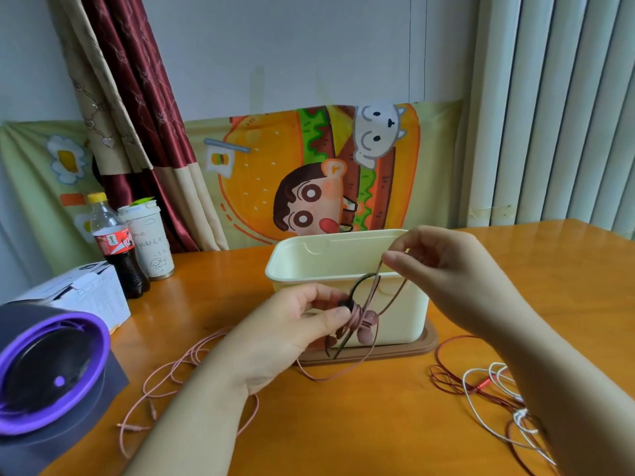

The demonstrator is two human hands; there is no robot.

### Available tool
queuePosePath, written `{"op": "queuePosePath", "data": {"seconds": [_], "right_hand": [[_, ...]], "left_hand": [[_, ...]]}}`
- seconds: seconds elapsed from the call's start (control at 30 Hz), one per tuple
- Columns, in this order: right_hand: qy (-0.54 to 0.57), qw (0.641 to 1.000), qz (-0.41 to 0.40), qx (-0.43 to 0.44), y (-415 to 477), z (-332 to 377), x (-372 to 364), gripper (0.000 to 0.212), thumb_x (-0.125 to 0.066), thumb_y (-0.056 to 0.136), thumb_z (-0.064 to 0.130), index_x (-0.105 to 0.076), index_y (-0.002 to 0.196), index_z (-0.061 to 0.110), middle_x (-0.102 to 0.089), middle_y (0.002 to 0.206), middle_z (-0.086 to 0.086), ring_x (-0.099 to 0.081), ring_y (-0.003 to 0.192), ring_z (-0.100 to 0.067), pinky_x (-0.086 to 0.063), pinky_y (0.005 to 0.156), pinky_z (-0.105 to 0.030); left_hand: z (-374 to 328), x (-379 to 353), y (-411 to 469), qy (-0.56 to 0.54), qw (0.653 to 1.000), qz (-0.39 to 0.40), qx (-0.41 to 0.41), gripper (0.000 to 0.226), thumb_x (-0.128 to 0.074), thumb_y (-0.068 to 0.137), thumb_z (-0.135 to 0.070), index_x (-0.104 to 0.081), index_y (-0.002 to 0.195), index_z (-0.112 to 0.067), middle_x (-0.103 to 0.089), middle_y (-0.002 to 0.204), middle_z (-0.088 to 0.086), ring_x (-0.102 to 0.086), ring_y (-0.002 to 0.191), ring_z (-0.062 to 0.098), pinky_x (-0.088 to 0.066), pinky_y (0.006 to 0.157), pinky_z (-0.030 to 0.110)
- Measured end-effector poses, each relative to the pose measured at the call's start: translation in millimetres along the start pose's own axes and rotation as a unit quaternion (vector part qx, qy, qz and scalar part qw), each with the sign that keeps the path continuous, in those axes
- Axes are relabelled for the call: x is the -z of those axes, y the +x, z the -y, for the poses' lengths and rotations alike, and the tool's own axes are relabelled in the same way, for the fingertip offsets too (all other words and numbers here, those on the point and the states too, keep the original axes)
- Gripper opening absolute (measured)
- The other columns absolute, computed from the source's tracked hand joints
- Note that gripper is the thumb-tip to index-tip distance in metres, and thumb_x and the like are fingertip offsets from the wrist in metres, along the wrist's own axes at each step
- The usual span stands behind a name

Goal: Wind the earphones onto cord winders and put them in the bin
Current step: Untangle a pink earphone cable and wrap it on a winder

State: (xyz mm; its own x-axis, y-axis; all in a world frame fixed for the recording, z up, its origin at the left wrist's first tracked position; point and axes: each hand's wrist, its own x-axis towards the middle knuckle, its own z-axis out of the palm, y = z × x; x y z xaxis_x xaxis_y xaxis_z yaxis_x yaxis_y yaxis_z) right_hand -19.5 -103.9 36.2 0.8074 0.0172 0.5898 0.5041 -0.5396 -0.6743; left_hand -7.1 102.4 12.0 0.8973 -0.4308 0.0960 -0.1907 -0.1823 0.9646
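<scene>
Pink rubbery earphone cord [357,317] sits in a few turns round a small dark cord winder [346,303], just in front of the cream rectangular plastic bin [330,269], not in it. Left hand [295,324] pinches the winder between thumb and fingers, presumably so the turns cannot slip. Right hand [446,269], at two o'clock from the winder, pinches the cord and draws it up taut, likely to lay the next turn.

Slack cord trails over the orange wooden table [378,424] toward seven o'clock. Bin stands on a brown lid [395,353].

Tangled red and white earphones [481,383] lie at four o'clock, unwound.

At ten o'clock:
- dark cola bottle [113,242], red label, lettering unreadable
- white paper cup [147,238], handwritten characters, not legible
- white printed carton [86,293]

Purple-rimmed round device [44,365] at eight o'clock.
</scene>
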Motion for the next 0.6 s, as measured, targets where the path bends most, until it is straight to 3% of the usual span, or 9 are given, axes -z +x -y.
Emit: {"op": "queuePosePath", "data": {"seconds": [0.1, 0.17, 0.2, 0.27, 0.33, 0.47, 0.53, 0.6], "right_hand": [[0.054, 0.998, 0.014, -0.035, -0.1, -6.9, -5.8, 0.015, -0.065, 0.085, 0.033, -0.067, 0.078, 0.019, -0.056, 0.060, 0.003, -0.046, 0.056, -0.002, -0.038, 0.054, -0.015], [0.102, 0.991, 0.056, -0.072, -2.8, -11.3, -14.0, 0.023, -0.063, 0.082, 0.040, -0.068, 0.079, 0.018, -0.062, 0.074, -0.016, -0.051, 0.065, -0.011, -0.043, 0.065, -0.027], [0.123, 0.985, 0.088, -0.083, -4.8, -12.4, -19.6, 0.029, -0.060, 0.078, 0.046, -0.068, 0.079, 0.018, -0.062, 0.075, -0.017, -0.052, 0.065, -0.011, -0.043, 0.066, -0.029], [0.142, 0.974, 0.151, -0.085, -9.5, -11.9, -31.2, 0.043, -0.053, 0.072, 0.055, -0.067, 0.078, 0.014, -0.056, 0.063, -0.005, -0.048, 0.061, -0.006, -0.041, 0.062, -0.021], [0.137, 0.969, 0.192, -0.067, -12.1, -13.2, -39.1, 0.051, -0.050, 0.073, 0.058, -0.067, 0.084, 0.011, -0.051, 0.063, 0.006, -0.046, 0.063, -0.008, -0.041, 0.063, -0.024], [0.130, 0.965, 0.221, -0.052, -11.8, -14.3, -40.5, 0.017, -0.055, 0.092, 0.034, -0.068, 0.083, 0.028, -0.055, 0.066, 0.013, -0.050, 0.066, -0.005, -0.045, 0.067, -0.021], [0.106, 0.970, 0.208, -0.061, -11.2, -15.8, -40.0, 0.017, -0.055, 0.095, 0.024, -0.069, 0.086, 0.028, -0.058, 0.069, 0.011, -0.053, 0.069, -0.003, -0.048, 0.069, -0.023], [0.087, 0.973, 0.193, -0.089, -10.5, -17.4, -40.5, 0.019, -0.054, 0.095, 0.018, -0.070, 0.087, 0.025, -0.061, 0.073, 0.006, -0.055, 0.071, -0.006, -0.052, 0.075, -0.030]], "left_hand": [[-6.1, 2.8, -5.1, -0.091, 0.993, 0.066, -0.024, 0.032, -0.058, 0.083, -0.016, -0.063, 0.113, -0.006, -0.073, 0.107, 0.012, -0.071, 0.094, 0.024, -0.057, 0.082, 0.031], [-10.8, 1.4, -6.7, -0.166, 0.982, 0.078, -0.041, 0.027, -0.055, 0.083, -0.013, -0.068, 0.107, -0.007, -0.074, 0.103, 0.013, -0.072, 0.088, 0.021, -0.058, 0.075, 0.027], [-11.9, 0.3, -6.2, -0.202, 0.975, 0.078, -0.050, 0.026, -0.056, 0.083, -0.013, -0.072, 0.102, -0.008, -0.074, 0.101, 0.013, -0.072, 0.086, 0.021, -0.058, 0.074, 0.027], [-13.3, -2.2, -4.3, -0.255, 0.962, 0.073, -0.067, 0.022, -0.061, 0.082, -0.016, -0.077, 0.096, -0.010, -0.073, 0.098, 0.012, -0.072, 0.084, 0.020, -0.057, 0.075, 0.027], [-12.8, -3.0, -2.2, -0.279, 0.955, 0.053, -0.081, 0.020, -0.061, 0.086, -0.016, -0.078, 0.094, -0.012, -0.073, 0.098, 0.009, -0.071, 0.086, 0.017, -0.057, 0.079, 0.027], [-11.2, -3.0, 2.8, -0.341, 0.937, 0.001, -0.079, 0.030, -0.051, 0.084, -0.014, -0.076, 0.098, -0.004, -0.073, 0.096, 0.008, -0.071, 0.086, 0.015, -0.059, 0.080, 0.028], [-11.1, -3.6, 5.6, -0.395, 0.916, -0.010, -0.063, 0.032, -0.052, 0.084, -0.013, -0.069, 0.107, 0.001, -0.072, 0.098, 0.009, -0.071, 0.087, 0.016, -0.059, 0.077, 0.026], [-10.3, -1.5, 7.6, -0.431, 0.900, -0.026, -0.058, 0.030, -0.054, 0.084, -0.014, -0.072, 0.104, -0.002, -0.072, 0.097, 0.008, -0.072, 0.088, 0.015, -0.059, 0.077, 0.026]]}}
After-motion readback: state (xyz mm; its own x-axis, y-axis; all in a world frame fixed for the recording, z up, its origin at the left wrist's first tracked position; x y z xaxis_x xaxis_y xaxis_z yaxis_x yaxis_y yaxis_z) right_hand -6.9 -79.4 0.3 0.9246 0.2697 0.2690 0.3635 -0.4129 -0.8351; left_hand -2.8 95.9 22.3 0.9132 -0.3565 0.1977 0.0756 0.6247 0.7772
